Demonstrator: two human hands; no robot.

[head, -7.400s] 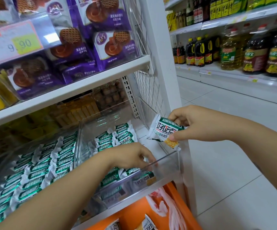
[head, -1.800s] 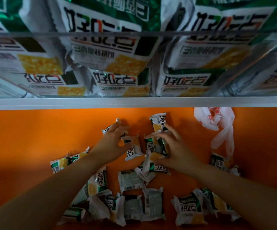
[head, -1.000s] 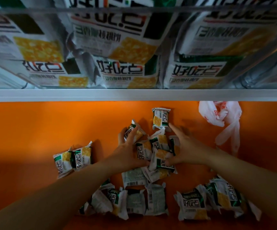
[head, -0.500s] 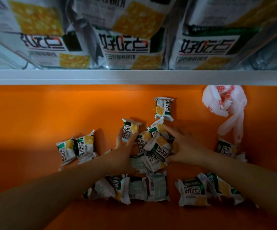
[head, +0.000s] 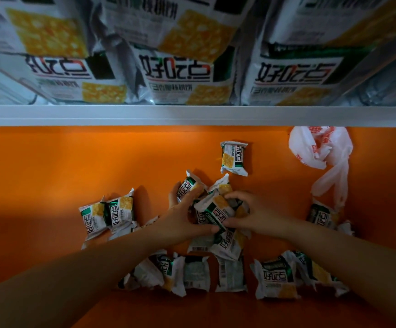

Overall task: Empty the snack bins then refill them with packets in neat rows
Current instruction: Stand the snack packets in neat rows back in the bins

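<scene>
While the left hand [head: 180,220] and right hand [head: 257,216] clamp one bunch of cracker packets [head: 216,210] mid orange shelf [head: 50,176], align them before lifting, lest strays slip.

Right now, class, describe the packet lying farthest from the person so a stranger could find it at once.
Start at the white shelf edge and drop to the orange surface below it. Left of the plastic bag lies one packet; it sits alone, nearest that edge, apart from the heap.
</scene>
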